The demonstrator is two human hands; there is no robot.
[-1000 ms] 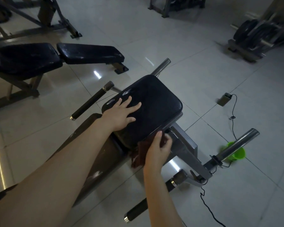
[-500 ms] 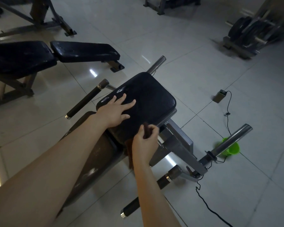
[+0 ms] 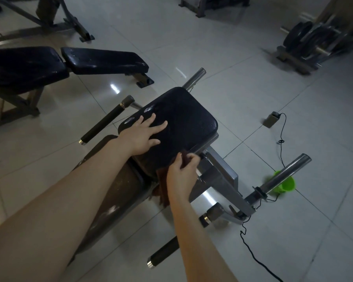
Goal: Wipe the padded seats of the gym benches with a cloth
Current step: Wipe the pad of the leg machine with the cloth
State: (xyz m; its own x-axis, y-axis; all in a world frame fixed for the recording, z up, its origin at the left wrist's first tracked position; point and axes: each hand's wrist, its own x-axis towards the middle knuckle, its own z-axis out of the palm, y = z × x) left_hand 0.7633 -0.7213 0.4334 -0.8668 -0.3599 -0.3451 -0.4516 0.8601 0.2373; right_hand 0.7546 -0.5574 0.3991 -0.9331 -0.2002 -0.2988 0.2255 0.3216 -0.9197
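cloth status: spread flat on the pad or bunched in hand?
Bunched. The right hand grips the brown cloth at the near edge of the black pad; the rest hangs crumpled below it, not laid flat.

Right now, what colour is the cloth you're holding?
Dark reddish brown. The cloth, gripped by the right hand, shows best in the head view.

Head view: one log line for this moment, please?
left hand: flat on padded seat | right hand: grips cloth at seat's near edge
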